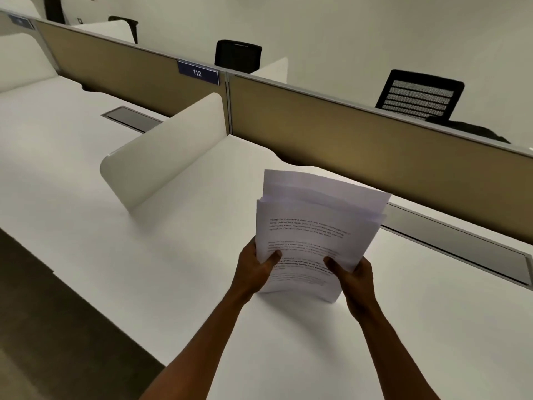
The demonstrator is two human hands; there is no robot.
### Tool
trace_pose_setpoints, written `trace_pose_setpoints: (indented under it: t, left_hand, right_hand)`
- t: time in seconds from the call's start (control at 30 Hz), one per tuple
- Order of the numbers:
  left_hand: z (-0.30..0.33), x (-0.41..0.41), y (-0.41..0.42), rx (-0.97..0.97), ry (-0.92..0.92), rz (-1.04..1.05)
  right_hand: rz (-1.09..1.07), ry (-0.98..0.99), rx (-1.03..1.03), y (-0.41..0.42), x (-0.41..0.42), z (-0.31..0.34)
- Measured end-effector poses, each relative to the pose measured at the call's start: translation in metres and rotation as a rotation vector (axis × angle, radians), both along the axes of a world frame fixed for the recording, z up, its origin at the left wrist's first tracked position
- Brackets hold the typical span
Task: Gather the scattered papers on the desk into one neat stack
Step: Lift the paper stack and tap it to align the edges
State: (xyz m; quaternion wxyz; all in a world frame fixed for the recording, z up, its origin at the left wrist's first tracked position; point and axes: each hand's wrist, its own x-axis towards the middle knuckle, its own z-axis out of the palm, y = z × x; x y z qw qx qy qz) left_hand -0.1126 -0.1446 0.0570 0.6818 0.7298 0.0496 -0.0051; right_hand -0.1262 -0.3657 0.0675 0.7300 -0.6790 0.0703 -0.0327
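Observation:
A bundle of several white printed papers (314,226) stands nearly upright on the white desk (161,255), its bottom edge touching the surface. The sheets are unevenly aligned, and the rear ones stick up higher at the top. My left hand (255,268) grips the bundle's lower left edge, thumb on the front sheet. On the lower right edge my right hand (350,274) holds it the same way. No other loose paper shows on the desk.
A white curved divider (167,151) stands to the left of the papers. A tan partition (360,137) with a "112" label (198,72) runs behind. Cable trays (461,246) lie along the desk's back. Black chairs (419,95) stand beyond. The floor (34,298) drops off at left.

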Motion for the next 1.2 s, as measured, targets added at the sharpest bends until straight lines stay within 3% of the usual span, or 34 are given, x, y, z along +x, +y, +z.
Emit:
trace_pose_setpoints:
  t: [0.2, 0.43, 1.2]
  left_hand:
    - [0.0, 0.001, 0.002, 0.024, -0.006, 0.011]
    - [0.009, 0.001, 0.014, -0.075, -0.085, 0.03]
    - [-0.013, -0.006, -0.005, -0.013, -0.006, 0.029]
  right_hand:
    - [-0.012, 0.022, -0.04, 0.004, 0.0, -0.001]
    - [0.016, -0.058, -0.063, 0.002, -0.004, 0.003]
    - [-0.049, 0.077, -0.07, 0.016, -0.018, -0.03]
